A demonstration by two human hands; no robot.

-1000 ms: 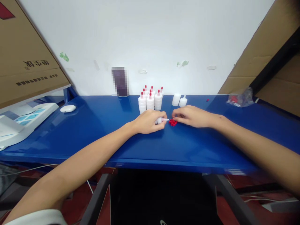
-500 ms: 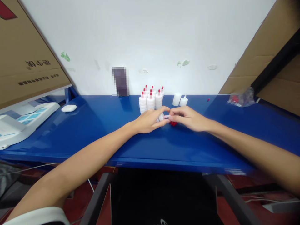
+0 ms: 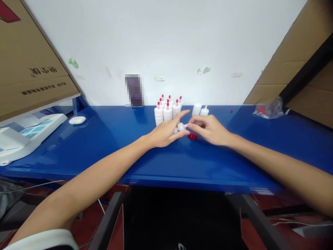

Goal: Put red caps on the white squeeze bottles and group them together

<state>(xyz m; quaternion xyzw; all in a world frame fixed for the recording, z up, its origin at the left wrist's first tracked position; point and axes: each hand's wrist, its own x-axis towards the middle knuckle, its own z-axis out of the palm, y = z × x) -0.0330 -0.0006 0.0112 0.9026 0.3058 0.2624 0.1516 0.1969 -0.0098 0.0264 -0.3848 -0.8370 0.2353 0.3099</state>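
My left hand holds a small white squeeze bottle lying on its side, most of it hidden in the palm, with the index finger raised off it. The bottle's thin nozzle points right, and my right hand pinches its tip between thumb and fingertips. Just below the fingers lies a small pile of red caps on the blue table. Behind my left hand stand several white bottles with red-capped nozzles. A white bottle without a nozzle and a white nozzle top are behind my right hand.
One loose red cap lies farther right, near a clear plastic bag with red pieces inside. A white rounded case and a white device sit at left. A pixelated dark object leans against the wall.
My left index finger has lifted away from the bottle, leaving its collar and nozzle more visible. My right hand shifted slightly, uncovering more of the red caps.
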